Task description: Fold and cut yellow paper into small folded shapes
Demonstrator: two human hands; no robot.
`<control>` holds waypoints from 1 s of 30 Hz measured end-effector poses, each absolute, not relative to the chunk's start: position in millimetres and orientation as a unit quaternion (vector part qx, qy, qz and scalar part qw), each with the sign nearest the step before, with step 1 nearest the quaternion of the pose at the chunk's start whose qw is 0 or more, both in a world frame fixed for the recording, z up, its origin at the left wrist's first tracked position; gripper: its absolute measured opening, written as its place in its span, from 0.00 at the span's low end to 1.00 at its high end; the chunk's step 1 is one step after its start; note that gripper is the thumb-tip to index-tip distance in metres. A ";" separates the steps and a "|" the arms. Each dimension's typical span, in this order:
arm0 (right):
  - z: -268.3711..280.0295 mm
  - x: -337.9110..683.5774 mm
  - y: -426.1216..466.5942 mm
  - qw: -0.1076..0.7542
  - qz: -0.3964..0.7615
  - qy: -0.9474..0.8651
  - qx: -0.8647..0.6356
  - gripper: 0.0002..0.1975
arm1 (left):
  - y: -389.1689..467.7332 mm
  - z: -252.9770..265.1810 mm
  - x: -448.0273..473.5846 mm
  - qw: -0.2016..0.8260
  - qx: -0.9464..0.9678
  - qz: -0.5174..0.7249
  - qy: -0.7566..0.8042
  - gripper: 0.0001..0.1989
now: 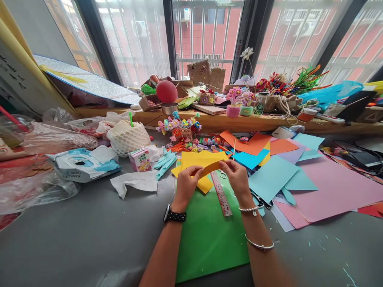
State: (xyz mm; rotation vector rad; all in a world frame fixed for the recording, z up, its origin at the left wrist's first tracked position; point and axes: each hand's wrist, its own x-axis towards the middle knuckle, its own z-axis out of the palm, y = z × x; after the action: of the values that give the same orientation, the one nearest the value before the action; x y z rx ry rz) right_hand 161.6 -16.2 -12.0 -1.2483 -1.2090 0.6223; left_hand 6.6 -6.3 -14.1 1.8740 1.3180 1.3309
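Between my two hands a yellow paper strip [213, 168] is stretched above the table. My left hand [189, 184] pinches its left end and my right hand [237, 178] grips the right end, both with fingers closed. Behind and below the strip lie yellow paper sheets [191, 158]. A patterned ruler [222, 197] rests on the green mat [209, 243] under my hands. Scissors handles [223, 174] show partly beside my right fingers; the rest of the scissors is hidden.
Light-blue paper [273, 177], pink paper [338, 187] and orange paper [254, 143] overlap on the right. Folded teal strips [166, 161], a small box [140, 160], a tissue [134, 182] and a wet-wipe pack [85, 163] lie left. Craft flowers [179, 127] stand behind, before a cluttered wooden ledge [134, 119].
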 end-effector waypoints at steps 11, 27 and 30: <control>-24.2 168.2 -8.6 0.638 0.229 -0.447 -0.583 0.19 | -3.2 -16.9 1.7 0.249 0.648 0.511 0.507 0.09; -10.3 146.8 -20.8 0.578 0.287 -0.543 -0.537 0.14 | -11.6 -17.4 13.6 0.046 0.816 0.424 0.389 0.16; -9.3 145.9 -21.7 0.583 0.305 -0.545 -0.519 0.13 | -11.8 -18.1 15.4 0.088 0.799 0.444 0.397 0.14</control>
State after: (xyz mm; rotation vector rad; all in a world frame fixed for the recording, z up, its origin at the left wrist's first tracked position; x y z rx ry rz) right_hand 145.9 -21.7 -9.3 -1.2123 -1.2728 0.7125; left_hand 15.4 -11.8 -18.1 2.3770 1.1805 1.3215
